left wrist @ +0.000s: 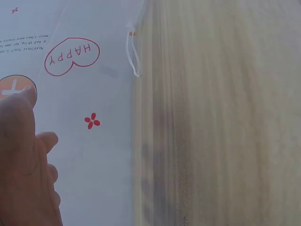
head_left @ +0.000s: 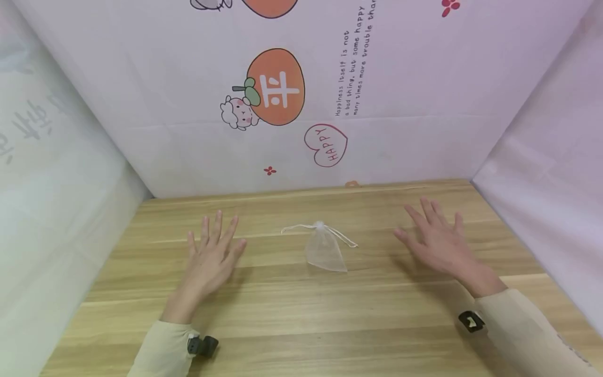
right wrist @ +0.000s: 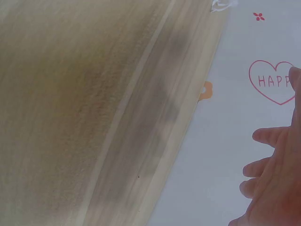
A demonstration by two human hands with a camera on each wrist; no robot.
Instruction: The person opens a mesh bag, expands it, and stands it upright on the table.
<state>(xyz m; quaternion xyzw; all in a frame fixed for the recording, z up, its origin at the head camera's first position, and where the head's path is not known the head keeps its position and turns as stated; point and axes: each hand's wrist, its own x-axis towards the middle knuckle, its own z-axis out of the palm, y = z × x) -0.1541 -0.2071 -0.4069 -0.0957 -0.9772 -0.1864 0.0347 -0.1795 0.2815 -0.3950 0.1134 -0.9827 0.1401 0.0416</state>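
A small white sheer drawstring pouch [head_left: 326, 252] lies on the wooden table [head_left: 301, 319], its neck gathered and its two cord ends spread to either side. To its left, my left hand [head_left: 210, 260] is held palm down with the fingers spread, holding nothing. On the other side my right hand [head_left: 438, 242] is likewise spread and holds nothing. In the left wrist view a looped white cord [left wrist: 134, 56] of the pouch shows near the top. At the top of the right wrist view only a bit of white cord [right wrist: 220, 5] appears.
A white printed cloth [head_left: 188, 131] with cartoon pictures and lettering rises behind the table. More white cloth hangs at the left side [head_left: 61, 173] and right side [head_left: 551, 152]. Each sleeve has a small black device [head_left: 202, 345] near the wrist.
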